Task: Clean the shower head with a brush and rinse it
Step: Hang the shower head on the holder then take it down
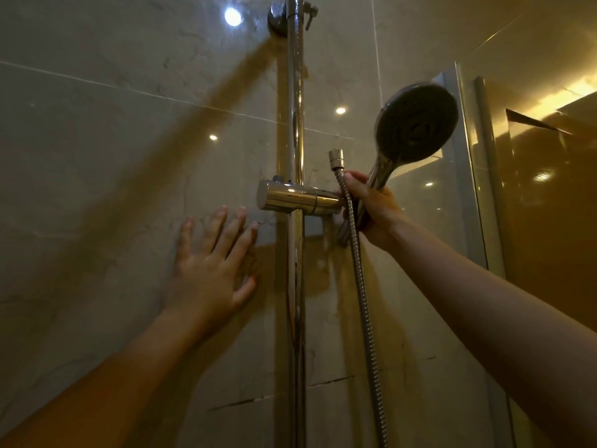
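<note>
The chrome shower head (416, 121) has a round grey spray face turned toward me, right of the vertical chrome rail (295, 124). My right hand (371, 208) is closed around its handle, just beside the chrome holder (297, 197) on the rail. The metal hose (366, 302) hangs down from my right hand, and its nut end (336, 155) sticks up free above my fingers. My left hand (211, 263) lies flat on the tiled wall left of the rail, fingers spread, holding nothing. No brush is in view.
Beige marble wall tiles (113, 156) fill the left and centre. A glass shower panel (478, 176) with a metal edge stands close on the right, behind the shower head. The rail's upper wall mount (281, 17) is at the top.
</note>
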